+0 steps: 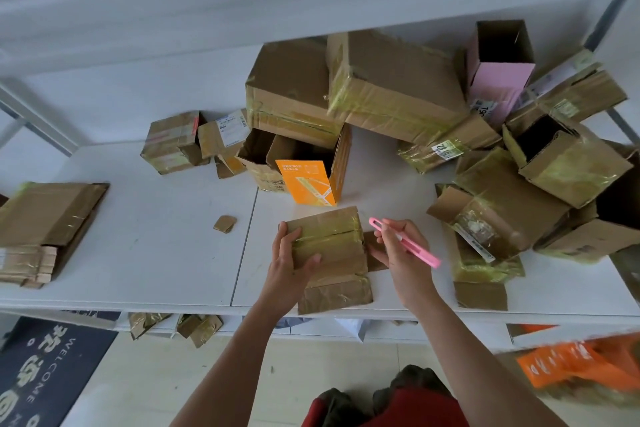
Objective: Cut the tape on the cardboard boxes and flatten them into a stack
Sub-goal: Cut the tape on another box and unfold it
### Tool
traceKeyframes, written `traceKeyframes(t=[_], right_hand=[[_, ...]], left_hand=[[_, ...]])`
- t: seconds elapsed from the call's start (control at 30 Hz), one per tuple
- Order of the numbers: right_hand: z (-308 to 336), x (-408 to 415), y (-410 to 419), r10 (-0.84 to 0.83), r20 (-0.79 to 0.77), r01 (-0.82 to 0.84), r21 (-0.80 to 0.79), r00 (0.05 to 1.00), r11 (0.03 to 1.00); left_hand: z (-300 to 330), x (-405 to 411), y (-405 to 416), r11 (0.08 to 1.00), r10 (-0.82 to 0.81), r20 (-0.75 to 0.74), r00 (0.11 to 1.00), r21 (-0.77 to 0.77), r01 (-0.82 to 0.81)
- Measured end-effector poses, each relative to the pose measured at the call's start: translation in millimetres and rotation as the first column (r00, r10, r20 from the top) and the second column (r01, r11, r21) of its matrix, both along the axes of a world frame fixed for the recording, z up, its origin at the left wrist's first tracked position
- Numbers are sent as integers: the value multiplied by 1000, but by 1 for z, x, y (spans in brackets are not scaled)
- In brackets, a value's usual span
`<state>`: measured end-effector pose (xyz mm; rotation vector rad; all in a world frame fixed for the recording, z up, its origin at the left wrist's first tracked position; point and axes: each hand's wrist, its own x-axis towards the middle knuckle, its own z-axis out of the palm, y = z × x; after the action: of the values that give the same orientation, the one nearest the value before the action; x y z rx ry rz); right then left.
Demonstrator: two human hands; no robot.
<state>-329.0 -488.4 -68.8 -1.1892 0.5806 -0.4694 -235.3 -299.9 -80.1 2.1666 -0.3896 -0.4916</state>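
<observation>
we've got the taped cardboard box (pixel 329 246) sitting at the near edge of the white table (pixel 166 229), roughly centre, with one flap hanging over the table edge toward us. left hand (pixel 289 258) grips the box on its left side: fingers curled over the top left edge, thumb laid across the top panel. the yellowish tape seam runs left-right across the top, just beyond the thumb. right hand (pixel 398 250) is just beside the box's right side, fingers curled round a pink utility knife (pixel 403 241) held like a pen; the knife tip points up-left and sits just off the box's top right corner, we can't tell whether it touches the tape. so the box lies between both hands, held only by the left. flattened stack (pixel 45 225) is well apart at the far left of the table. orange-printed open box (pixel 311 177) stands just behind the work box. pile of taped boxes (pixel 391 87) fills the back and right of the table, with a pink open box (pixel 498 73) upright in it. small cardboard scrap (pixel 225 223) lies left of the work box. dark welcome mat (pixel 45 367) on the floor, lower left.
</observation>
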Motion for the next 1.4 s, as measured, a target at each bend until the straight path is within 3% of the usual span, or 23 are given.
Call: traceKeyframes(t=[0.3, 0.6, 0.9, 1.23, 1.4], right_hand=[[-2, 2, -1, 12, -11, -13, -38, 1000, 999], [-2, -5, -8, 132, -51, -141, -295, 990, 945], [-1, -21, -7, 144, -39, -149, -239, 989, 959], [-5, -36, -9, 190, -39, -193, -285, 981, 939], [-7, -50, -11, 248, -116, -270, -250, 962, 930]], left_hand=[[-3, 2, 0, 1000, -5, 31, 1000, 19, 4], [-2, -2, -2, 999, 6, 58, 998, 54, -9], [-1, -5, -3, 998, 13, 81, 997, 68, -19], [3, -6, -4, 997, 5, 82, 997, 75, -11], [6, -7, -5, 997, 4, 66, 998, 81, -9]])
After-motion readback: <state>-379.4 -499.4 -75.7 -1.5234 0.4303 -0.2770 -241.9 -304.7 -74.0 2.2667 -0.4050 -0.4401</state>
